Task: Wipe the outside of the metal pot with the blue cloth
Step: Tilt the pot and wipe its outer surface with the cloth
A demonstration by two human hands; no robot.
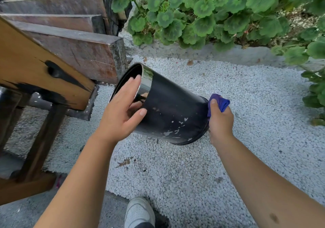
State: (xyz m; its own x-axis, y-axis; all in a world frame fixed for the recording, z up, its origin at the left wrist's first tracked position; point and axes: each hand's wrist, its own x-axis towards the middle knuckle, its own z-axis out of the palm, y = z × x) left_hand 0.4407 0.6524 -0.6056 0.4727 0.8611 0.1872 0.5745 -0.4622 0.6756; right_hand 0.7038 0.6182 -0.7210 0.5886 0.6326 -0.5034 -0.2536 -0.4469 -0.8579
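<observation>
A dark metal pot [168, 111] is held tipped on its side above white gravel, its open mouth pointing up and left and its base to the right. Pale flecks mark its lower wall. My left hand [121, 111] grips the shiny rim, fingers reaching over the mouth and thumb on the outer wall. My right hand [220, 122] is closed on a bunched blue cloth [219, 102], pressed against the pot's base edge at the right.
Stacked wooden beams [75, 52] and a wooden bench frame [35, 73] stand close on the left. Green leafy plants [202, 15] fill the back behind a concrete kerb. White gravel [184, 175] covers the ground. My white shoe [139, 212] shows at the bottom.
</observation>
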